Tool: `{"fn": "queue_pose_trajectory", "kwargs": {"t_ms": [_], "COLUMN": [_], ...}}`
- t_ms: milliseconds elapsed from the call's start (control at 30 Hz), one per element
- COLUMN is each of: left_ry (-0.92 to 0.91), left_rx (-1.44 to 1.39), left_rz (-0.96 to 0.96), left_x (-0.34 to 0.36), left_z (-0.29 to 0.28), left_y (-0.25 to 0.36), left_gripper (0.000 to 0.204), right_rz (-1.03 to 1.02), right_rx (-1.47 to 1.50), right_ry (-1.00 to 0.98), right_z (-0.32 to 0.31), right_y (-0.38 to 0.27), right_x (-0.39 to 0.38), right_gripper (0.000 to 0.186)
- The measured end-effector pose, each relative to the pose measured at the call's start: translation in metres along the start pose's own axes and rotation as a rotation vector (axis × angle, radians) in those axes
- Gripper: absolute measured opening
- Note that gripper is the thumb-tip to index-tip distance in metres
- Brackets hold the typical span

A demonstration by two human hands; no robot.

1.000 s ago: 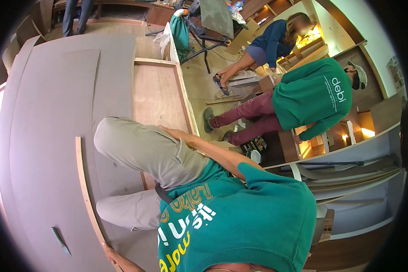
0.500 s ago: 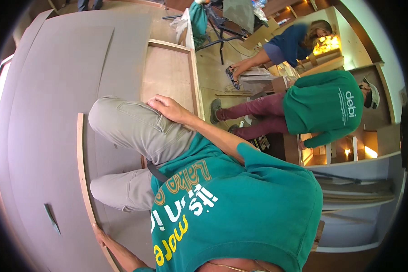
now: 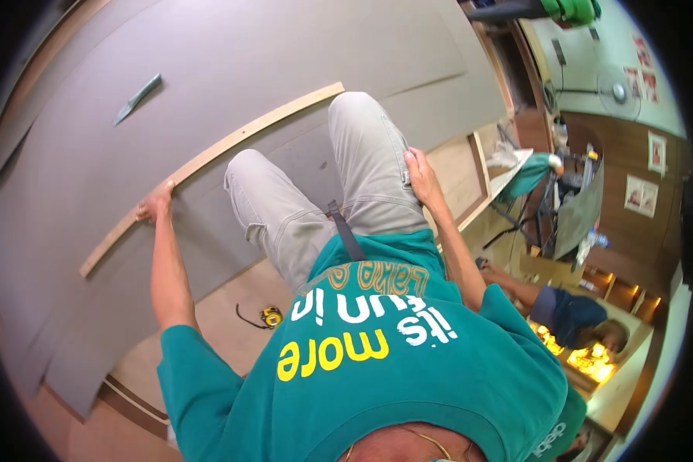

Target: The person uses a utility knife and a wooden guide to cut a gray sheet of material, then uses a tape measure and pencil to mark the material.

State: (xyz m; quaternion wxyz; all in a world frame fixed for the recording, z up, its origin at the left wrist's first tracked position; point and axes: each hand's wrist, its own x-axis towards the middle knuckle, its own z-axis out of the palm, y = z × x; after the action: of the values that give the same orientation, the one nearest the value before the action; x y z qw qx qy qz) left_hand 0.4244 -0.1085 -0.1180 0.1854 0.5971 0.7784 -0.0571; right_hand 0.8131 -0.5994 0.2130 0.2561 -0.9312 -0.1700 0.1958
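I kneel on large grey sheets (image 3: pixel 231 69), with a long narrow wooden strip (image 3: pixel 242 137) lying in front of my knees. My left hand (image 3: pixel 155 204) grips the strip left of its middle, its arm stretched out. On the outer side of my right thigh lies my right hand (image 3: pixel 423 179), fingers against the trouser leg (image 3: pixel 369 169) and partly hidden. I see nothing held in it. Beyond the strip, a slim dark-green tool (image 3: pixel 138 98) with a pointed, paler end rests on the sheet; its kind is unclear.
A yellow tape measure (image 3: pixel 270 316) with a dark strap sits on the pale board at my left. To the right stand a dark folding frame (image 3: pixel 550 204) with cloth on it and a fan (image 3: pixel 618 92). A bent-over person (image 3: pixel 574 312) is beside glowing lights at the lower right.
My view has swung round to the right, so strip and knees now appear more central. My left hand still holds the strip; my right hand stays on my thigh. The tape measure has come into view.
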Motion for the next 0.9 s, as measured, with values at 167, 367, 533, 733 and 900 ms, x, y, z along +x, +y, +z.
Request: {"fn": "queue_pose_trajectory", "kwargs": {"t_ms": [167,367,533,733,900], "left_ry": [-0.045,-0.009,-0.012,-0.124,-0.091], "left_rx": [-0.056,-0.127,-0.103,-0.070,-0.150], "left_rz": [-0.093,-0.082,-0.140,-0.250,-0.250], "left_x": [-0.046,-0.079,-0.085,-0.089,-0.084], "left_z": [-0.045,-0.073,-0.085,-0.102,-0.105], "left_y": [0.011,0.027,0.042,0.048,0.053], "left_gripper": [0.133,0.124,0.122,0.121,0.115], "right_rz": [-0.262,-0.724,-1.066,-1.348,-1.319], "right_rx": [-0.236,-0.296,-0.242,-0.375,-0.483], "right_ry": [-0.056,-0.216,-0.438,-0.330,-0.430], "right_z": [0.027,0.117,0.282,0.444,0.487], "right_y": [-0.039,-0.156,-0.292,-0.406,-0.430], "right_x": [0.045,0.113,0.177,0.227,0.261], "right_gripper": [0.041,0.037,0.038,0.045,0.041]}}
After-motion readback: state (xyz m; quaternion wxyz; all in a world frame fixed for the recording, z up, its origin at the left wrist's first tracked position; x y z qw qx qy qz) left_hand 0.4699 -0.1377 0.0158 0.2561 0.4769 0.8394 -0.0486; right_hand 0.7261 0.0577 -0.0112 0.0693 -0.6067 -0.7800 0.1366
